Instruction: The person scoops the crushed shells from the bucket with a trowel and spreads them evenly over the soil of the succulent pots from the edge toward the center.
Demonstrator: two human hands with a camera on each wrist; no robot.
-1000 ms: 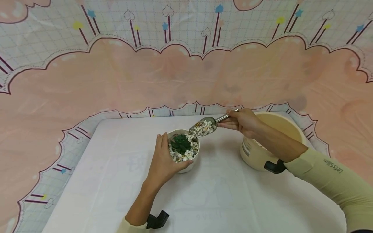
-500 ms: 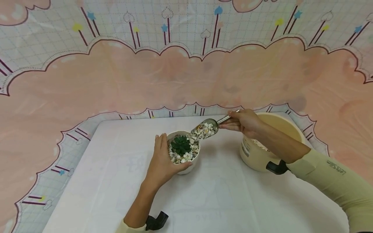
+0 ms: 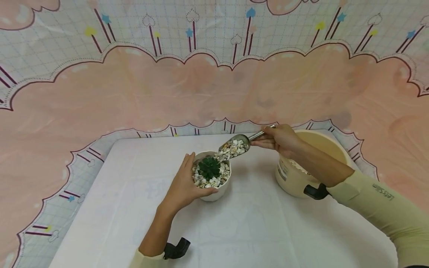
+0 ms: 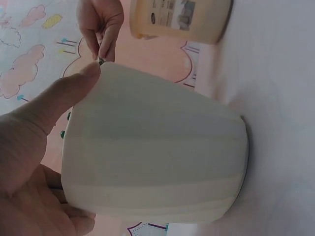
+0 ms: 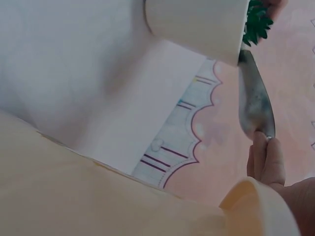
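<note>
A white plant pot (image 4: 157, 142) stands on the white table with a dark green succulent (image 3: 209, 168) in it, ringed by pale pebbles. My left hand (image 3: 182, 186) holds the pot from the left, its thumb along the near side of the rim and its fingers at the far side. By its handle my right hand (image 3: 280, 142) grips a metal scoop (image 5: 256, 98), tilted down toward the pot. White and tan pebbles (image 3: 234, 147) fill much of the scoop, whose tip overlaps the pot's right rim.
A large cream bucket (image 3: 291, 182) with a label stands at the right, under my right forearm, with pale material partly showing inside. Behind the white table (image 3: 254, 223) hangs a peach patterned cloth (image 3: 187, 89).
The scoop has drawn slightly right, then back left over the pot's rim. My left hand has shifted a little, its thumb sliding left along the rim; the pot has barely moved.
</note>
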